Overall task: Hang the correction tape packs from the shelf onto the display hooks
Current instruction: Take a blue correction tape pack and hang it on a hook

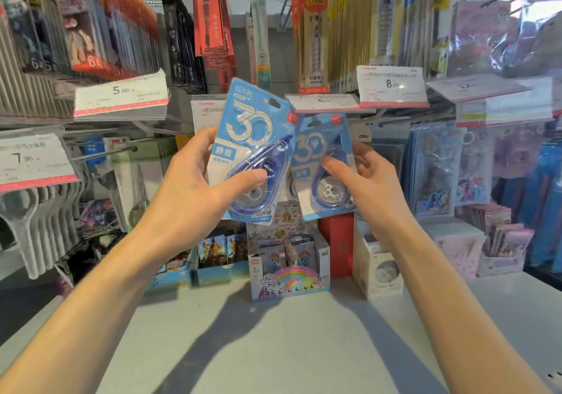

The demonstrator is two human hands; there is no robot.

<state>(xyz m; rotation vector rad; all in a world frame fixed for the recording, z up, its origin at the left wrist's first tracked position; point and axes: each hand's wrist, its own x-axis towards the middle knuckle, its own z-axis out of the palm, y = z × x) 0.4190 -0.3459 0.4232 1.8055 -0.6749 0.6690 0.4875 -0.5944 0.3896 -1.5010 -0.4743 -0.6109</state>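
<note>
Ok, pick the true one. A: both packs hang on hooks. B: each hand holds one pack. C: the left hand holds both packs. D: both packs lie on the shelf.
B: the left hand grips one pack and the right hand grips the other pack, both held up in front of the display.

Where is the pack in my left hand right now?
In the head view, centre frame, the left hand holds the tilted pack above the shelf, overlapping the right hand's pack.

We face a shop display wall crowded with hanging stationery cards on metal hooks point(121, 149), with white price tags point(121, 99) clipped in front. Below runs a pale grey shelf point(273, 348) carrying colourful cardboard boxes point(289, 267) under bright, even light.
</note>
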